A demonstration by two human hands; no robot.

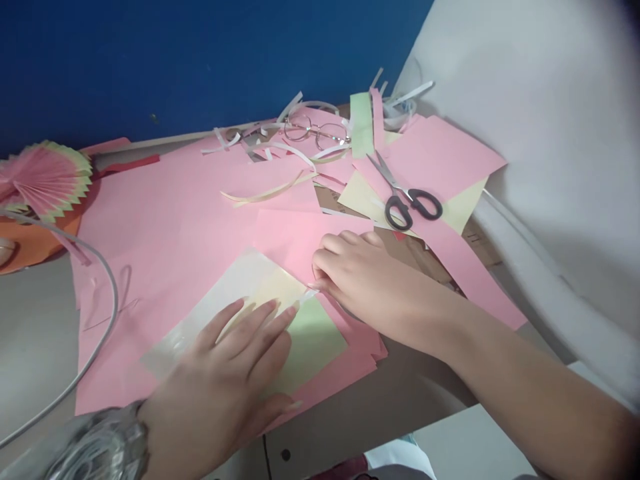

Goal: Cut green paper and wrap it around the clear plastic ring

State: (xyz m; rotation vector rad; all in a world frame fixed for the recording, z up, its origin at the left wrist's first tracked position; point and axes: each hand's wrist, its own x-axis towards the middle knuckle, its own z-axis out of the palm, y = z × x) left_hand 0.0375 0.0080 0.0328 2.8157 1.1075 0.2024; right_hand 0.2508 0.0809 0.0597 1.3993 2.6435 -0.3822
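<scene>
Near the middle, my left hand (pixel 235 367) lies with fingers stretched and spread, pressing on a translucent whitish sheet (pixel 200 320) and a pale green paper (pixel 315 340). Pale yellow paper (pixel 275 287) shows by its fingertips. Just right of those fingertips, my right hand (pixel 350 267) is closed in a pinch on a thin white strip (pixel 309 294) at the papers' edge. Its fingertips are partly hidden. Pink sheets (pixel 175 227) lie under both hands. Black-handled scissors (pixel 400 193) rest, blades slightly apart, beyond my right hand.
Eyeglasses (pixel 317 130) lie among paper scraps at the back. A pleated pink-and-green paper fan (pixel 50 180) is at far left, near a white cable (pixel 113 293). A blue wall (pixel 200 60) borders the back; pale fabric (pixel 525 100) rises at right.
</scene>
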